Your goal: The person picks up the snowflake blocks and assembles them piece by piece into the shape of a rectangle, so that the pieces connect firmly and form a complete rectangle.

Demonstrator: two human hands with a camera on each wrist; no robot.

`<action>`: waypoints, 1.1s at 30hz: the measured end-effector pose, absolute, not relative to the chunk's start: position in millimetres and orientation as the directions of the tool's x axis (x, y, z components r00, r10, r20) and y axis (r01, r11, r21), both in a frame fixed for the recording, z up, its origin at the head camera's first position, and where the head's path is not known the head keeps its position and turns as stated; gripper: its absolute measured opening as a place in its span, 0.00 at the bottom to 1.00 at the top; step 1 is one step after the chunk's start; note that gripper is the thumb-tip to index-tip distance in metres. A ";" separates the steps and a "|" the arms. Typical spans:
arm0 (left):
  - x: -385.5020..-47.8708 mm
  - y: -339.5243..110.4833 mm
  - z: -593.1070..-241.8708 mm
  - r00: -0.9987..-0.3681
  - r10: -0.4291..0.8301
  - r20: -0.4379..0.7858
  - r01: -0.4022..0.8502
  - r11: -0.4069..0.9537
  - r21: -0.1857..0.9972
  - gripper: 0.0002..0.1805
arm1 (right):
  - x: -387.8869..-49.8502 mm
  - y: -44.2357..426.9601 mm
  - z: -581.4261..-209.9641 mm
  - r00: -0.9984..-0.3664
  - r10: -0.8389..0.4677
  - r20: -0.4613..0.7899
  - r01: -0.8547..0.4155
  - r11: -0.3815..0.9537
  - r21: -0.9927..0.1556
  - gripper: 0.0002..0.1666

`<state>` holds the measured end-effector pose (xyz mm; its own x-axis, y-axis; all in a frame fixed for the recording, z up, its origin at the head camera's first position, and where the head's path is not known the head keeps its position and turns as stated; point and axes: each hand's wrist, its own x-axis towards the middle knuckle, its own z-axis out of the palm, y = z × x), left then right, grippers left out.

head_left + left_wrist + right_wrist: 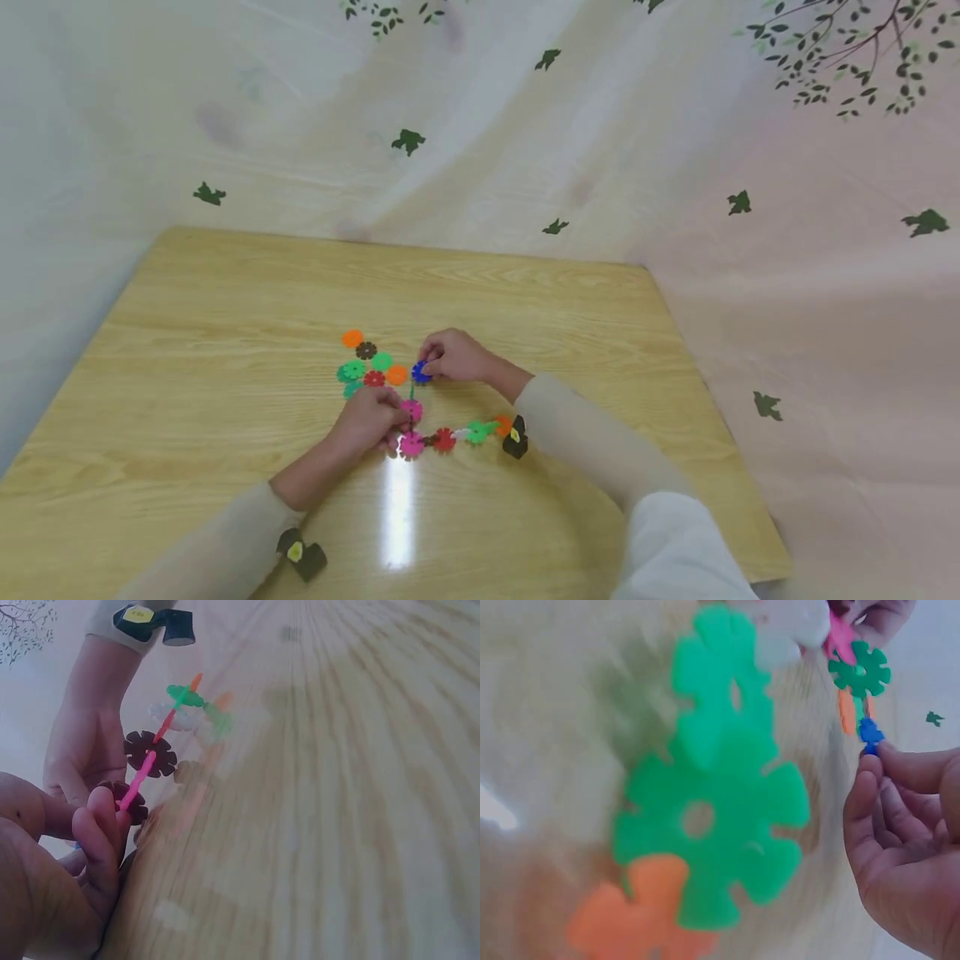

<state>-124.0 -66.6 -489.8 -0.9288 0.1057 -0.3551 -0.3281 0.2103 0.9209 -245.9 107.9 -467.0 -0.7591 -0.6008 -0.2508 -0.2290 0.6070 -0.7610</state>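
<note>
A chain of flower-shaped plastic interlocking discs lies across the table, its pink disc point(410, 446), red disc point(444, 440), green disc point(477, 432) and orange disc point(502, 427) linked in a row. At its left end the chain turns away from the person. There my left hand point(366, 421) grips it around another pink disc point(413, 408). Thumb and fingers of my right hand point(459, 357) pinch a blue disc point(418, 373), which meets the edge of a dark green disc point(859, 669) in the chain. The left fingertips partly cover the chain.
Loose discs lie left of the right hand, among them an orange disc point(352, 338), a brown disc point(366, 350) and a red disc point(373, 379). The wooden table point(225, 333) meets a leaf-patterned cloth point(480, 167) behind. Each wrist wears a dark strapped device point(303, 557).
</note>
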 end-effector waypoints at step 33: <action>-118.6 -64.8 -488.4 -0.951 0.005 -0.309 -0.297 0.264 0.918 0.06 | -224.6 101.1 -470.9 -0.746 -0.603 -0.282 -0.049 0.472 -0.880 0.08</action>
<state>-118.6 -64.8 -488.4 -0.9511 0.0054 -0.3089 -0.2966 0.2643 0.9177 -224.6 101.1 -470.9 -0.7459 -0.6032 -0.2823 -0.0489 0.4723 -0.8801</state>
